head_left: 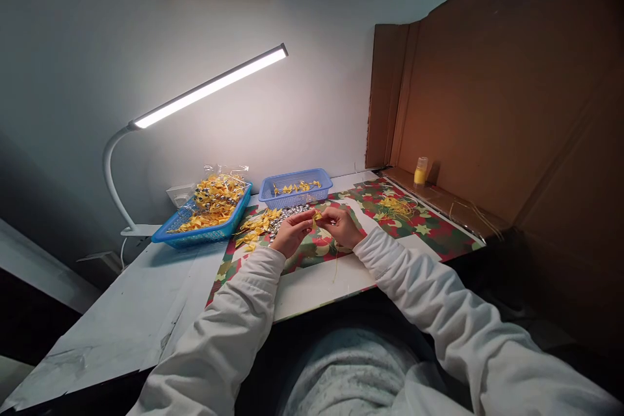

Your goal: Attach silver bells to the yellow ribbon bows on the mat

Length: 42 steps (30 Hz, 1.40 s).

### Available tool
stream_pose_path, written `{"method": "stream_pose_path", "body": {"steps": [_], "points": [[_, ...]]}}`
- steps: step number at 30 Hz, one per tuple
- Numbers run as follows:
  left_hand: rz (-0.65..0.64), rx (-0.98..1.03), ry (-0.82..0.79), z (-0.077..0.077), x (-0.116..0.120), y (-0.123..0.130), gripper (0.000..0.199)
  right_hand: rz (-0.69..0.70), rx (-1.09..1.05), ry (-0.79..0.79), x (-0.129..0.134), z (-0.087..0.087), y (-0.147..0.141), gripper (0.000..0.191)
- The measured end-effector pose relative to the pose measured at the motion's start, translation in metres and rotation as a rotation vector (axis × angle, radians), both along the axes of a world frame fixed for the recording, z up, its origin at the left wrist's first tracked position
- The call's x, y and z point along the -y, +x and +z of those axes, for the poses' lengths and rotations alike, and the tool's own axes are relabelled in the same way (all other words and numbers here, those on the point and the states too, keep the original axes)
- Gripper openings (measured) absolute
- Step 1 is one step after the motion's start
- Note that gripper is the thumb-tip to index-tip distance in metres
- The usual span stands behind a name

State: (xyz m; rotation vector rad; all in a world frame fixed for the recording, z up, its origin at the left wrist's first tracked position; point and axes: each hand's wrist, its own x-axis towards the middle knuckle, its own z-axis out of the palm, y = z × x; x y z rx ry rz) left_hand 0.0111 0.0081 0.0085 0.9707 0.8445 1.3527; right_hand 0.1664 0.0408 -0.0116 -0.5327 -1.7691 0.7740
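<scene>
My left hand (293, 234) and my right hand (343, 227) meet over the patterned sheet on the table, fingertips pinched close together. Between them they hold a small yellow ribbon piece (316, 216), partly covered by the fingers. A thin yellow string (336, 263) dangles below my right hand. Just behind and left of my left hand lies a heap of small shiny silver beads or bells (287, 216), too small to tell which. Beside that heap is a pile of yellow ribbon pieces (254, 229).
A blue basket (195, 238) heaped with yellow and silver pieces stands left; a lilac basket (295, 196) is at the back. A lit lamp (209, 88) arches above. Yellow strings (396, 208) lie right, near a small bottle (420, 172) and a tall cardboard wall (487, 97).
</scene>
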Motion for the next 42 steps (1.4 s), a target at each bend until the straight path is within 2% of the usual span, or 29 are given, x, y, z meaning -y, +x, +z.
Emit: {"method": "stream_pose_path", "body": {"steps": [9,15,19,23,26,29,32,35,42], "points": [[0.030,-0.046,0.055,-0.002,-0.001,0.000,0.038,-0.056,-0.032,0.004,0.001,0.000,-0.002,0.022],[0.083,-0.118,0.107,-0.003,-0.002,-0.002,0.040,-0.110,0.064,-0.136,-0.002,-0.001,0.000,0.020],[0.078,-0.172,0.147,-0.003,-0.002,-0.002,0.042,-0.049,0.074,-0.212,-0.005,-0.003,-0.003,0.022],[0.091,-0.243,0.185,-0.005,-0.002,-0.001,0.043,0.060,0.000,-0.352,-0.008,-0.007,-0.006,0.026],[0.119,-0.261,0.185,-0.005,-0.002,-0.001,0.044,0.101,0.024,-0.436,-0.009,-0.007,-0.006,0.024],[0.156,-0.266,0.162,-0.004,-0.002,-0.002,0.045,-0.058,0.012,-0.331,-0.007,-0.003,-0.003,0.022],[0.159,-0.279,0.141,-0.004,-0.002,-0.002,0.048,-0.243,0.000,-0.036,-0.001,0.004,0.000,0.020],[0.114,-0.288,0.147,-0.004,-0.001,-0.002,0.048,-0.249,0.088,0.134,0.003,0.008,0.001,0.010],[-0.006,-0.318,0.156,-0.004,0.000,0.000,0.046,-0.230,0.215,0.177,0.005,0.008,0.001,0.010]]}}
